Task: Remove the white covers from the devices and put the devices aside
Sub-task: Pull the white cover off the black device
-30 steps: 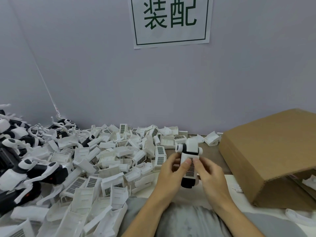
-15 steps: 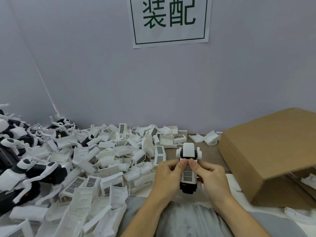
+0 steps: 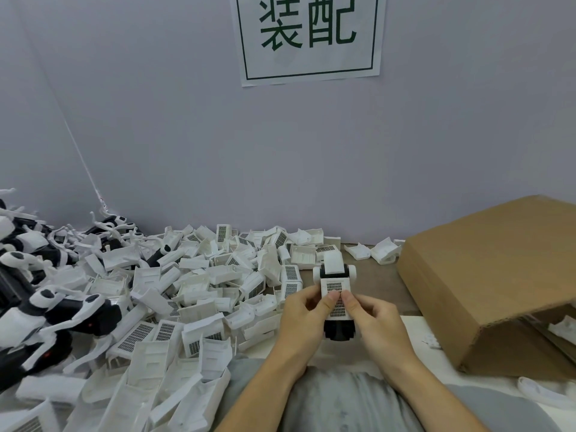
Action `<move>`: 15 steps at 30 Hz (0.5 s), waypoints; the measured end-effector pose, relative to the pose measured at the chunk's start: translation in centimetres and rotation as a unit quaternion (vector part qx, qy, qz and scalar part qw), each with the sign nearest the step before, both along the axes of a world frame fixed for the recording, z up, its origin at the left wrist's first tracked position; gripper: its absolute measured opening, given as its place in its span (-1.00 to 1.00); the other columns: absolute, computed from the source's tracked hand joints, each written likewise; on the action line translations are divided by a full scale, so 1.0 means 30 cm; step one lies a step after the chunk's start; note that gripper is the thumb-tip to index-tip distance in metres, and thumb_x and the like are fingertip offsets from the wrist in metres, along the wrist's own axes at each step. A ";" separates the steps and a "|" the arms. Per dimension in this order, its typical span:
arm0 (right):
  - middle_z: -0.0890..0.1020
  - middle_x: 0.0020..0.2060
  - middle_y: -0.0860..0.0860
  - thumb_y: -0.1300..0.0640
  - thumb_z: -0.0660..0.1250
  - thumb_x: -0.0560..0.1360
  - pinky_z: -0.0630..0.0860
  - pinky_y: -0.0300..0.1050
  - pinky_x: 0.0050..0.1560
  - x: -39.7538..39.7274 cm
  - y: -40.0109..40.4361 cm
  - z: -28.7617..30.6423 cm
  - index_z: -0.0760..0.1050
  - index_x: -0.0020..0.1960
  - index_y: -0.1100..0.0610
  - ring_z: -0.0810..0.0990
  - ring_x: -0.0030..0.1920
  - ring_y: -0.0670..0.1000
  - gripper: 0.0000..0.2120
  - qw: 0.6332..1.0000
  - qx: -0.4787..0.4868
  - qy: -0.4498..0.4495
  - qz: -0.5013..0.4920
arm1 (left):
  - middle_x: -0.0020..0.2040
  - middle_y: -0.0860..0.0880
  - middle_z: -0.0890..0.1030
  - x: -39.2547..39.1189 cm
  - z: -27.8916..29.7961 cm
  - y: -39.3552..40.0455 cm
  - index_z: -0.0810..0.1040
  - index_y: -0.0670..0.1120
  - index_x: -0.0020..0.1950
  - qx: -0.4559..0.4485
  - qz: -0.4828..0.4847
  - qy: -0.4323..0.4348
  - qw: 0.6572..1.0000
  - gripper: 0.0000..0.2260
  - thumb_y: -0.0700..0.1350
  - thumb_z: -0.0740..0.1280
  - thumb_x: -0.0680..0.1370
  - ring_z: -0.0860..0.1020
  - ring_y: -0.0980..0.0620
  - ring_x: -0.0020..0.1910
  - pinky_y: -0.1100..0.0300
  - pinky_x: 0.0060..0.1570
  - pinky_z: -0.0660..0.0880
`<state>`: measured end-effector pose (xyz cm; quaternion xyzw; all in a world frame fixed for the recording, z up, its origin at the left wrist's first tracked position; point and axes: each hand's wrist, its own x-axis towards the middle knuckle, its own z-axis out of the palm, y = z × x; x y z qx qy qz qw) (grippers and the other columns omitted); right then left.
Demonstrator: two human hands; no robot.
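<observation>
Both hands hold one device (image 3: 337,302) up just above the desk (image 3: 381,283), in front of the person's body. Left grip (image 3: 307,318) is curled round the left side of the device, and its thumb presses on the white cover (image 3: 335,296), right on the dark grid part. Right grip (image 3: 374,319) is curled round the right side, and its thumb presses on the cover too. The two thumbs touch each other in the middle. The cover looks like it is on the device, with the black end poking out at the bottom near the person.

What could go wrong? I think the thumbs have to push or slide the cover off. If they push too hard, the thin white plastic could crack or a small tab could snap. If they push only on one side, the cover could go crooked and get stuck. If the cover pops off fast, it could fly away, or the device could slip out of both hands and drop on the desk.

A big pile of loose covers (image 3: 193,291) lies to the left, very near. A dropped device could fall in there and get mixed up. More black and white devices (image 3: 62,310) lie at the far left. A brown cardboard box (image 3: 495,275) sits to the right, and an elbow could bump it.
</observation>
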<state>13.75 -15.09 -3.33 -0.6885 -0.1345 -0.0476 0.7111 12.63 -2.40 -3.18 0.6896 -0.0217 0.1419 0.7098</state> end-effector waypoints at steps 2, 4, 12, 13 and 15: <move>0.75 -0.23 -0.08 0.10 0.34 0.60 0.52 -0.41 -0.24 -0.003 0.001 0.002 0.71 -0.09 0.00 0.72 -0.16 -0.15 -0.82 0.999 -0.024 -0.019 -0.013 | -0.06 -0.08 0.74 0.002 0.000 0.001 0.70 -0.12 0.07 0.005 0.007 -0.001 1.000 -0.85 -0.25 0.34 0.62 0.69 0.08 -0.07 0.28 -0.08 0.57; 0.75 -0.25 -0.11 0.12 0.36 0.58 0.53 -0.39 -0.23 -0.004 0.002 0.004 0.70 -0.10 -0.03 0.72 -0.18 -0.17 -0.83 0.998 -0.038 -0.036 -0.027 | -0.09 -0.05 0.75 0.001 0.002 0.004 0.71 -0.14 0.07 0.003 0.009 -0.005 1.000 -0.84 -0.29 0.34 0.61 0.69 0.10 -0.10 0.32 -0.12 0.55; 0.76 -0.21 -0.07 0.12 0.37 0.58 0.52 -0.43 -0.23 -0.001 -0.002 0.003 0.73 -0.07 0.06 0.72 -0.14 -0.16 -0.84 0.998 0.029 -0.016 -0.046 | 0.02 -0.07 0.74 0.003 0.003 0.006 0.70 -0.12 0.13 -0.050 -0.041 0.012 0.998 -0.84 -0.21 0.41 0.58 0.69 -0.03 0.10 0.13 0.14 0.58; 0.76 -0.18 -0.03 0.14 0.35 0.59 0.54 -0.40 -0.22 -0.001 -0.004 0.005 0.72 -0.05 0.07 0.73 -0.12 -0.12 -0.84 0.998 0.047 -0.003 -0.034 | 0.04 -0.06 0.74 0.004 0.000 0.008 0.69 -0.11 0.15 -0.049 -0.055 0.015 0.997 -0.82 -0.22 0.43 0.56 0.68 -0.03 0.12 0.11 0.17 0.58; 0.76 -0.15 0.00 0.23 0.34 0.59 0.55 -0.37 -0.22 0.000 -0.007 0.006 0.71 -0.05 0.05 0.73 -0.10 -0.09 -0.81 0.998 0.062 0.008 -0.019 | 0.05 -0.01 0.74 0.003 -0.001 0.011 0.69 -0.06 0.15 -0.030 -0.060 0.013 0.998 -0.79 -0.25 0.45 0.54 0.68 0.03 0.11 0.16 0.16 0.58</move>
